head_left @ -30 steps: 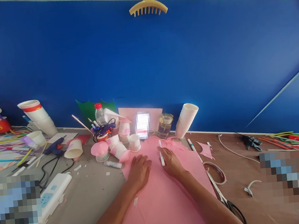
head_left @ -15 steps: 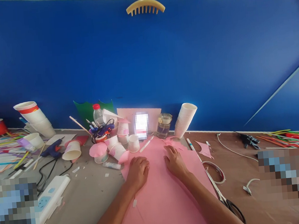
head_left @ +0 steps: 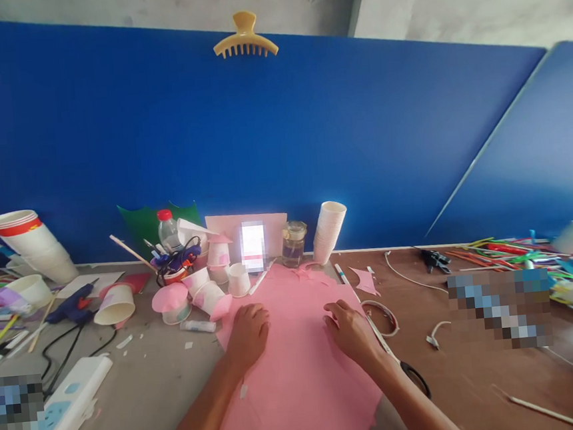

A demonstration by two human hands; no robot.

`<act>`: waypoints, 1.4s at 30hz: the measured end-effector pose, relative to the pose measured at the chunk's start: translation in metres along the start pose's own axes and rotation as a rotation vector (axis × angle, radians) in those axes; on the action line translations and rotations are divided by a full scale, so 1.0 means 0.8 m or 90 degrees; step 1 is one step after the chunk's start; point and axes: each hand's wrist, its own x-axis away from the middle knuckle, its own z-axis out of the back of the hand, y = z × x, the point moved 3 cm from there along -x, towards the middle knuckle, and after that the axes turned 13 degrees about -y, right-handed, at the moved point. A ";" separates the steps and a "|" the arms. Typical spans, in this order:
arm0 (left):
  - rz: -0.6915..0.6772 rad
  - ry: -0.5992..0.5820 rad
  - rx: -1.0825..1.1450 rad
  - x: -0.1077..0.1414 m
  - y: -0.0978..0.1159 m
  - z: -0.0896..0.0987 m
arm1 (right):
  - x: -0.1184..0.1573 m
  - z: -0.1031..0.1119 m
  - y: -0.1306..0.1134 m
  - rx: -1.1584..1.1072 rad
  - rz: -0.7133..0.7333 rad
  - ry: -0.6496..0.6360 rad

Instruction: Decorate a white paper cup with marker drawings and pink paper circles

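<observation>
A large sheet of pink paper (head_left: 301,381) lies flat on the table in front of me. My left hand (head_left: 249,333) rests palm down on its left part, fingers extended and fairly close together. Over the right side of the sheet is my right hand (head_left: 349,326), with fingers loosely bent and the thumb apart. I see nothing held in either hand. Scissors (head_left: 415,379) with black handles lie beside my right forearm, partly hidden by it. A roll of tape (head_left: 382,318) lies just right of my right hand. Pink scraps (head_left: 312,275) sit at the sheet's far edge.
Behind the sheet stand a lit phone (head_left: 253,245), a glass jar (head_left: 294,244) and stacked paper cups (head_left: 329,231). Pink-covered cups (head_left: 171,302) and a glue gun (head_left: 71,304) are on the left, near a power strip (head_left: 77,400). Colourful sticks (head_left: 500,253) lie right.
My right hand has moved right across the pink sheet, widening the gap between my hands. My left hand stays on the paper. The view has turned right and slightly up.
</observation>
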 end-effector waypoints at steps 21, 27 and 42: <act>-0.012 0.009 0.010 -0.003 -0.010 -0.009 | 0.127 0.014 0.082 0.060 -0.258 -0.145; -0.008 0.007 0.025 -0.002 -0.010 -0.010 | 0.093 0.022 0.108 0.032 -0.213 -0.056; 0.065 0.069 0.246 -0.007 -0.016 -0.002 | 0.056 0.076 0.107 -0.120 -0.129 0.307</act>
